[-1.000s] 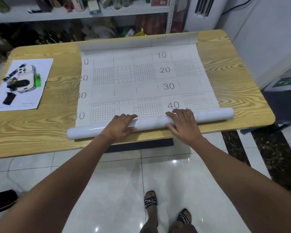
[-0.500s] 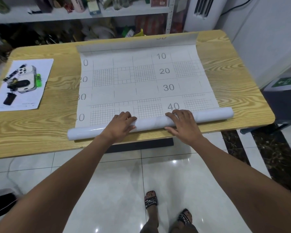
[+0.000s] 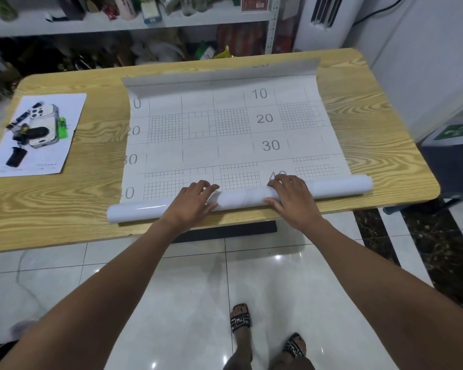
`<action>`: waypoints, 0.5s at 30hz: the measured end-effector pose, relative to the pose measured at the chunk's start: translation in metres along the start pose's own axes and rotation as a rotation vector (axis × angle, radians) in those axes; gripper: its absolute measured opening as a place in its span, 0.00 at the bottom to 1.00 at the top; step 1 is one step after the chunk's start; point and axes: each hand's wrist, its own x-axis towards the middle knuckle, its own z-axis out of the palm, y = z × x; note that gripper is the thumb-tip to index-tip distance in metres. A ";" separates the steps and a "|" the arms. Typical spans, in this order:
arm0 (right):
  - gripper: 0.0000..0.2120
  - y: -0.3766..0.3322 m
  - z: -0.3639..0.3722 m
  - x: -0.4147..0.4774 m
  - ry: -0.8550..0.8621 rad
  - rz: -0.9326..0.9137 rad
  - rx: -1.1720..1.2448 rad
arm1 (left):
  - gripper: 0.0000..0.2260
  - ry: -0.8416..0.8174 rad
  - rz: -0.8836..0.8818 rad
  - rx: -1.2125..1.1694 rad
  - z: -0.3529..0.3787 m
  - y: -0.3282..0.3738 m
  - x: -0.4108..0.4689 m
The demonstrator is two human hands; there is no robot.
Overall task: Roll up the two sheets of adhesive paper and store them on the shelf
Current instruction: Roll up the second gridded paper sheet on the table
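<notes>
A white sheet of adhesive paper (image 3: 225, 134) lies grid side up on the wooden table (image 3: 372, 124), printed with squares and the numbers 10 to 40. Its near end is wound into a glossy white roll (image 3: 241, 198) running along the table's front edge. My left hand (image 3: 191, 200) rests on the roll left of centre, fingers curled over its top. My right hand (image 3: 292, 194) grips the roll right of centre, thumb in front and fingers over the top. The sheet's far edge (image 3: 219, 76) curls upward. Only one sheet can be told apart.
A white page (image 3: 54, 156) at the table's left carries a phone (image 3: 43, 124), black gadgets and a green item. A cluttered shelf (image 3: 134, 20) stands behind the table. A white appliance is at the back right, and a dark bin (image 3: 455, 156) to the right. Glossy tiled floor below.
The roll has turned slightly away from me up the sheet, now reaching the 40 mark. Both hands shifted forward with it, fingers curled further over its top.
</notes>
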 end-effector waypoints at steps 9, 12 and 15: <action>0.23 -0.003 -0.002 0.005 -0.039 0.023 -0.043 | 0.26 -0.057 0.054 0.015 -0.001 0.000 -0.003; 0.24 -0.002 -0.002 0.005 -0.054 0.023 -0.046 | 0.25 -0.058 0.051 0.012 0.000 0.001 -0.003; 0.24 -0.002 -0.002 0.005 -0.070 0.032 -0.033 | 0.22 -0.037 0.041 0.001 0.001 0.000 -0.002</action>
